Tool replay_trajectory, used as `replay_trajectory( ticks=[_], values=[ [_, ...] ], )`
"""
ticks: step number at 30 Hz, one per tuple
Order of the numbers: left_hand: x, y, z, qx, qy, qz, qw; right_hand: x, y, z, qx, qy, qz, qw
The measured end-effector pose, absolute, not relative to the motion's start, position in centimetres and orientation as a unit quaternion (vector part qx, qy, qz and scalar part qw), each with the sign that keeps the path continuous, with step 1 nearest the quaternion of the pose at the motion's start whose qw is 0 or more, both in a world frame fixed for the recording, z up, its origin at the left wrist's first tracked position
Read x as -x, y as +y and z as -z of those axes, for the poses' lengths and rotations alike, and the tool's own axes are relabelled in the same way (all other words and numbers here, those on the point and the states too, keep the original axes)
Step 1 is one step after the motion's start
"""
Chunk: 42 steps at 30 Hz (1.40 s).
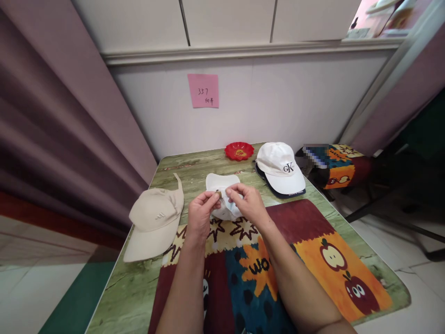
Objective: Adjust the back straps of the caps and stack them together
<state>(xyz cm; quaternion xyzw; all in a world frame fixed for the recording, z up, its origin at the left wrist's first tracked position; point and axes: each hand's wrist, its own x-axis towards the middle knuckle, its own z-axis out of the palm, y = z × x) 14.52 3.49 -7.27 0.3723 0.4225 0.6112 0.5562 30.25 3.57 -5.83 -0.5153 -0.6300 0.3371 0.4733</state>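
A white cap (227, 211) lies on the table in front of me, its brim (222, 180) pointing away toward the wall. Above its back edge, my left hand (203, 208) pinches a small brass-coloured buckle (219, 194) between thumb and fingertips. Close beside it, my right hand (246, 199) has thumb and forefinger closed at the cap's strap; the fingers partly hide what they grip. To the left rests a beige cap (155, 213) with its strap end sticking up. A white cap with black letters (278, 160) sits on a dark cap (276, 189) at the back right.
A red scalloped dish (239, 152) stands near the wall at the table's back. Under my forearms spreads a colourful patterned mat (306, 218) on the green wood-look table (118, 287). A pink note (204, 91) is stuck on the wall. Right of the table is a stool (342, 171).
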Motion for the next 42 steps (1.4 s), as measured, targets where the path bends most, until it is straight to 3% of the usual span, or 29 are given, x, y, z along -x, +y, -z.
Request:
replay_trajectory(
  ticks=[4, 10, 21, 32, 42],
  values=[
    [-14.2, 3.7, 7.2, -0.325, 0.414, -0.634, 0.567, -31.7, 3.9, 5.7, 0.509, -0.606, -0.354, 0.499],
    [-14.1, 3.8, 7.0, -0.306, 0.41, -0.649, 0.563, -34.1, 3.6, 5.0, 0.483, -0.68, -0.39, 0.391],
    [-13.9, 3.6, 7.2, -0.359, 0.408, -0.585, 0.601, -33.9, 3.9, 5.2, 0.414, -0.602, -0.522, 0.441],
    [-14.4, 3.5, 7.3, -0.363, 0.44, -0.578, 0.583, -31.2, 3.7, 5.9, 0.524, -0.643, -0.318, 0.458],
    [-14.1, 3.4, 7.2, -0.393, 0.43, -0.562, 0.587, -30.5, 3.6, 5.9, 0.55, -0.638, -0.302, 0.447]
  ],
)
